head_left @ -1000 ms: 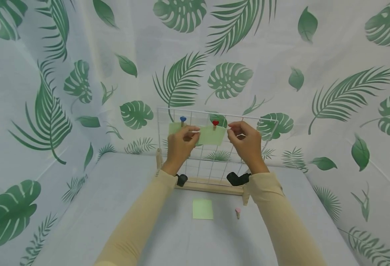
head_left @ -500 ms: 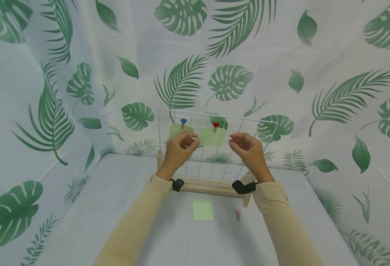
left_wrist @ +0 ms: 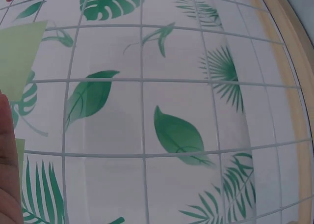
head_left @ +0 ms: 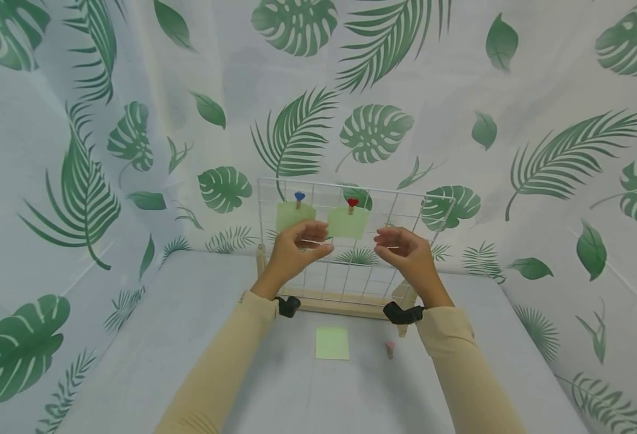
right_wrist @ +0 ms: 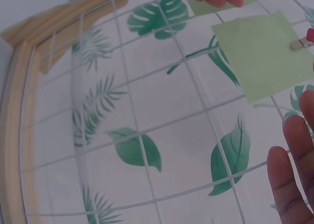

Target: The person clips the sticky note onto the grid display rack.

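A green paper note (head_left: pixel 347 223) hangs on a white wire grid (head_left: pixel 375 247) under a small wooden clothespin with a red heart (head_left: pixel 353 203). To its left hangs another green note (head_left: pixel 291 214), held by a clothespin with a blue heart (head_left: pixel 299 197). My left hand (head_left: pixel 294 250) is in front of this note's lower part, fingers loosely bent and holding nothing. My right hand (head_left: pixel 409 256) hovers to the right of the red-heart note, apart from it, with relaxed fingers. The right wrist view shows the red-heart note (right_wrist: pixel 267 57) beside my right fingers (right_wrist: pixel 289 184).
The grid stands in a wooden base (head_left: pixel 340 306) on a pale cloth-covered table (head_left: pixel 188 337). In front of it lie a loose green note (head_left: pixel 332 343) and a clothespin with a pink heart (head_left: pixel 390 349). A leaf-patterned curtain (head_left: pixel 432 72) surrounds the table.
Both hands have drawn down and away from the red-heart note's edges, their fingers spreading wider. The note stays hanging under its clothespin.
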Demonstrator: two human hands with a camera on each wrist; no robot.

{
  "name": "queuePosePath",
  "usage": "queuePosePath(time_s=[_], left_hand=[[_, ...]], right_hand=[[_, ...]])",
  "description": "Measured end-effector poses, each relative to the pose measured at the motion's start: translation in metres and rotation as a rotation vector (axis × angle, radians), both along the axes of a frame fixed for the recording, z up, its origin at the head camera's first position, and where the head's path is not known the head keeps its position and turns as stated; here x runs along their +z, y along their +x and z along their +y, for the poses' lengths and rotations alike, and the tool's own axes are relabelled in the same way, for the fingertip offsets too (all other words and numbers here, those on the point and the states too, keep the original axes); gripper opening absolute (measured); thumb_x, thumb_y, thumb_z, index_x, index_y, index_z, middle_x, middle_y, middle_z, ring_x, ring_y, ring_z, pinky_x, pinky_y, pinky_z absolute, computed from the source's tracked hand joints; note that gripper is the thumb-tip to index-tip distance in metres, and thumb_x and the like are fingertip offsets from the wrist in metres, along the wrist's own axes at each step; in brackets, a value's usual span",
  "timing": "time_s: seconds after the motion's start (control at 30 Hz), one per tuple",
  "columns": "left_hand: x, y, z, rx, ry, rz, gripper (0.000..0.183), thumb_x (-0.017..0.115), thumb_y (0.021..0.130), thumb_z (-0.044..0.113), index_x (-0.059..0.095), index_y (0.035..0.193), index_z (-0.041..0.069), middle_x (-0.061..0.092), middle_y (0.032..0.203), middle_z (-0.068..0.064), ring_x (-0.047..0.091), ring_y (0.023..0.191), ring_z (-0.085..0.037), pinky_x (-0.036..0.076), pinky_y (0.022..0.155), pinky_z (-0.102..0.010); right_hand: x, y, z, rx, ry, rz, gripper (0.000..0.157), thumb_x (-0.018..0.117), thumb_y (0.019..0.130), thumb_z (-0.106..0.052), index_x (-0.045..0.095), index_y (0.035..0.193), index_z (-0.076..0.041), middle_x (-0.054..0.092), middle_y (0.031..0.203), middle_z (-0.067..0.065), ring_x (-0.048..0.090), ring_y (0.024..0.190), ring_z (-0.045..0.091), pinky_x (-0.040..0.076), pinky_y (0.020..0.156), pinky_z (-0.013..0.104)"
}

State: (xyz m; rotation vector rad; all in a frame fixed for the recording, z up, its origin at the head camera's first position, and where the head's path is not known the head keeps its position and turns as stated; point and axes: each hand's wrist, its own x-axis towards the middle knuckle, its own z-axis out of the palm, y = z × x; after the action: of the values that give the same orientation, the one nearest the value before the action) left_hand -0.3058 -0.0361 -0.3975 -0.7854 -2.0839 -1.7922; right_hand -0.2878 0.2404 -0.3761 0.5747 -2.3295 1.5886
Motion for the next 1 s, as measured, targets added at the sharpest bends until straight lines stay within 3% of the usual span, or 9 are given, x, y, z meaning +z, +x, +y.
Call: queuePosePath(time_s=[0.1, 0.23, 0.6, 0.8, 1.0], left_hand=[[-0.003, 0.002, 0.000, -0.021, -0.002, -0.009, 0.045, 0.084, 0.093, 0.002, 0.069, 0.135, -0.003, 0.073, 0.123, -0.025, 0.072, 0.114, -0.042, 0.061, 0.098, -0.040], [-0.008, 0.005, 0.001, -0.046, -0.011, -0.028, 0.048, 0.085, 0.091, 0.000, 0.068, 0.136, -0.002, 0.074, 0.125, -0.022, 0.072, 0.114, -0.037, 0.061, 0.100, -0.043], [-0.013, 0.011, 0.009, -0.116, -0.036, -0.053, 0.051, 0.086, 0.089, -0.004, 0.068, 0.136, -0.003, 0.073, 0.130, -0.019, 0.070, 0.119, -0.039, 0.059, 0.103, -0.038], [-0.017, 0.015, 0.010, -0.130, -0.039, -0.072, 0.048, 0.086, 0.089, -0.003, 0.069, 0.133, -0.004, 0.073, 0.131, -0.019, 0.071, 0.118, -0.035, 0.059, 0.104, -0.039], [-0.027, 0.020, 0.009, -0.129, -0.054, -0.092, 0.048, 0.086, 0.089, -0.002, 0.068, 0.133, -0.005, 0.073, 0.130, -0.018, 0.071, 0.117, -0.032, 0.059, 0.104, -0.037]], right_hand=[[-0.003, 0.002, 0.003, 0.031, -0.008, -0.020, 0.034, 0.075, 0.099, 0.000, 0.067, 0.131, 0.009, 0.071, 0.124, 0.029, 0.069, 0.104, 0.004, 0.056, 0.094, 0.017], [-0.006, 0.004, 0.006, 0.062, -0.017, -0.031, 0.036, 0.077, 0.098, 0.001, 0.067, 0.131, 0.010, 0.075, 0.121, 0.014, 0.070, 0.106, 0.008, 0.057, 0.094, 0.019], [-0.014, 0.012, 0.019, 0.089, -0.025, -0.042, 0.033, 0.076, 0.098, 0.004, 0.067, 0.129, 0.011, 0.074, 0.113, -0.013, 0.071, 0.105, 0.004, 0.057, 0.094, 0.017], [-0.018, 0.017, 0.023, 0.096, -0.022, -0.055, 0.034, 0.076, 0.097, 0.005, 0.067, 0.129, 0.012, 0.074, 0.114, -0.011, 0.072, 0.104, 0.004, 0.057, 0.093, 0.017], [-0.023, 0.023, 0.025, 0.076, 0.008, -0.072, 0.034, 0.077, 0.097, 0.004, 0.068, 0.129, 0.011, 0.074, 0.118, 0.007, 0.073, 0.102, 0.005, 0.057, 0.092, 0.017]])
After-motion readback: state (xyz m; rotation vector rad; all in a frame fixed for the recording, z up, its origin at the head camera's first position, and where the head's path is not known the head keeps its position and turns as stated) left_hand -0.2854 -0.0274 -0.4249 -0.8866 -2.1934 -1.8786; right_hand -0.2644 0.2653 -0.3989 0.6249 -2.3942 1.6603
